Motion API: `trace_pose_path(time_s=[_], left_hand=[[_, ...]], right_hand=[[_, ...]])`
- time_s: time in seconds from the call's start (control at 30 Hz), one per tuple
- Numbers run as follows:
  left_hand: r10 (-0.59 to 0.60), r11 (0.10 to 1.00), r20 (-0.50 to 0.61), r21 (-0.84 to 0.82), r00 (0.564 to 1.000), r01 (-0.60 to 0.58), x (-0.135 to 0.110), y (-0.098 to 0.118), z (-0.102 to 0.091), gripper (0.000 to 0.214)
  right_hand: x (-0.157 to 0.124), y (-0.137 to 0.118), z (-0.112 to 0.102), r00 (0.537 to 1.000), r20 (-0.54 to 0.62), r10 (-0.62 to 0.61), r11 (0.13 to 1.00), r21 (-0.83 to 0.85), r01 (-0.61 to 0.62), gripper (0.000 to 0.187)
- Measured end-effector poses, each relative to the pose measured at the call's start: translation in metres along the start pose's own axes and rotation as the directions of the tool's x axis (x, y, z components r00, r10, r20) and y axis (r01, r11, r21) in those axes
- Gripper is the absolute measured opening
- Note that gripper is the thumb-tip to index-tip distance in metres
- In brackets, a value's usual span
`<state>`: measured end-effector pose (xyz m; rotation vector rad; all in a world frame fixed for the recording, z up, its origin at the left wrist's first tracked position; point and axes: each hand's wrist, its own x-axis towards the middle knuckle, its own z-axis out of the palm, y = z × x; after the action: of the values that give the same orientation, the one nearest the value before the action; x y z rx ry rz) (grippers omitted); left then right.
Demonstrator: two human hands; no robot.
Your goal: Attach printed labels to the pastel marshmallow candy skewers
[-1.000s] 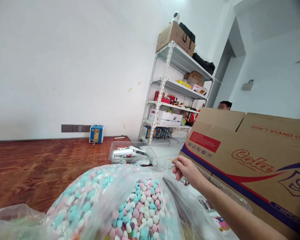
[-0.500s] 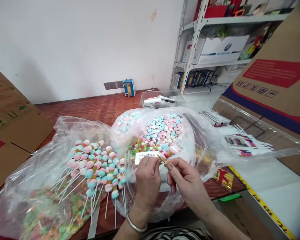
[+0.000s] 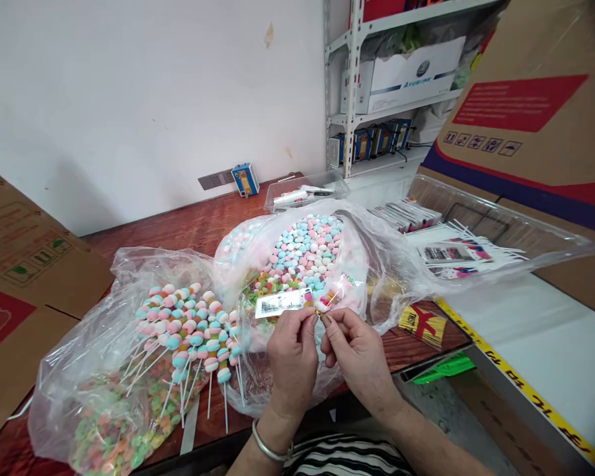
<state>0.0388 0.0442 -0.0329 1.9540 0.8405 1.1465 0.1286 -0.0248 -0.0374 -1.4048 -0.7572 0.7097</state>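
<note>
My left hand and my right hand meet fingertip to fingertip in front of me, both closed in a pinch. Between them a short bit of gold twist tie shows; the fingers cover most of it. Just beyond the fingertips is a small clear wrapper with pink and yellow candy inside, its neck hidden by the fingers. A white printed label lies beside it to the left. Behind sits a large open plastic bag of pink, blue and white marshmallows and ring gummies.
Marshmallow skewers on white sticks lie at left on a bag of ring gummies. A gold twist tie bundle is at right. Clear trays hold sticks and labels. Cardboard boxes flank both sides; a shelf stands behind.
The gold twist tie stuck out lengthwise between my hands before; now only a small bit shows as my fingertips have come together at it. The view has shifted slightly right.
</note>
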Motion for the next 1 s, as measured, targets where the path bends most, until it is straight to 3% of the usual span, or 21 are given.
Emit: trace_pose_path(time_s=[0.07, 0.13, 0.2, 0.23, 0.33, 0.4, 0.43, 0.5, 0.57, 0.6, 0.67, 0.73, 0.8, 0.9, 1.0], left_hand=[[-0.269, 0.906, 0.1, -0.311, 0.958, 0.287, 0.002, 0.001, 0.007, 0.013], [-0.448, 0.637, 0.257, -0.58, 0.856, 0.508, 0.003, 0.0, 0.014, 0.019], [-0.503, 0.376, 0.384, -0.709, 0.774, 0.597, 0.004, -0.001, 0.02, 0.026], [-0.506, 0.29, 0.429, -0.732, 0.748, 0.616, 0.004, -0.001, 0.023, 0.028], [-0.486, 0.179, 0.517, -0.73, 0.705, 0.659, 0.006, -0.001, 0.028, 0.032], [-0.471, 0.215, 0.53, -0.706, 0.705, 0.675, 0.006, -0.001, 0.029, 0.03], [-0.456, 0.295, 0.515, -0.682, 0.726, 0.669, 0.005, -0.001, 0.029, 0.027], [-0.392, 0.592, 0.43, -0.559, 0.813, 0.58, 0.004, -0.002, 0.027, 0.02], [-0.224, 0.896, 0.309, -0.308, 0.924, 0.32, 0.003, -0.004, 0.025, 0.016], [-0.114, 0.972, 0.26, -0.171, 0.959, 0.162, 0.003, -0.005, 0.024, 0.016], [0.063, 0.998, 0.188, 0.018, 0.98, -0.067, 0.002, -0.007, 0.022, 0.019], [0.082, 0.993, 0.159, 0.073, 0.984, -0.094, 0.003, -0.009, 0.022, 0.019], [-0.048, 0.999, 0.165, 0.023, 0.985, 0.045, 0.004, -0.011, 0.022, 0.019], [-0.252, 0.95, 0.191, -0.14, 0.949, 0.28, 0.006, -0.012, 0.023, 0.022], [-0.304, 0.913, 0.158, -0.232, 0.939, 0.335, 0.007, -0.013, 0.023, 0.021]], right_hand=[[0.002, 0.004, -0.003, 0.999, -0.017, -0.044, 0.995, -0.09, 0.043, 0.025], [0.006, 0.009, -0.006, 0.993, -0.042, -0.114, 0.976, -0.193, 0.104, 0.023], [0.01, 0.013, -0.009, 0.979, -0.064, -0.194, 0.945, -0.279, 0.169, 0.02], [0.013, 0.013, -0.011, 0.969, -0.081, -0.232, 0.93, -0.311, 0.196, 0.017], [0.02, 0.013, -0.019, 0.944, -0.119, -0.308, 0.901, -0.354, 0.249, 0.01], [0.024, 0.011, -0.024, 0.945, -0.081, -0.316, 0.895, -0.355, 0.269, 0.01], [0.025, 0.01, -0.027, 0.95, -0.049, -0.31, 0.894, -0.356, 0.273, 0.01], [0.026, 0.01, -0.032, 0.955, -0.008, -0.296, 0.885, -0.378, 0.272, 0.019], [0.026, 0.009, -0.035, 0.951, -0.002, -0.308, 0.862, -0.423, 0.278, 0.022], [0.026, 0.009, -0.036, 0.947, 0.003, -0.321, 0.85, -0.441, 0.29, 0.021], [0.025, 0.007, -0.036, 0.943, 0.029, -0.332, 0.843, -0.439, 0.311, 0.021], [0.025, 0.005, -0.035, 0.952, 0.055, -0.301, 0.875, -0.382, 0.298, 0.022], [0.025, 0.004, -0.032, 0.969, 0.068, -0.239, 0.922, -0.296, 0.249, 0.02], [0.025, 0.003, -0.028, 0.981, 0.074, -0.177, 0.959, -0.212, 0.189, 0.014], [0.025, 0.001, -0.024, 0.988, 0.065, -0.144, 0.965, -0.211, 0.154, 0.019]])
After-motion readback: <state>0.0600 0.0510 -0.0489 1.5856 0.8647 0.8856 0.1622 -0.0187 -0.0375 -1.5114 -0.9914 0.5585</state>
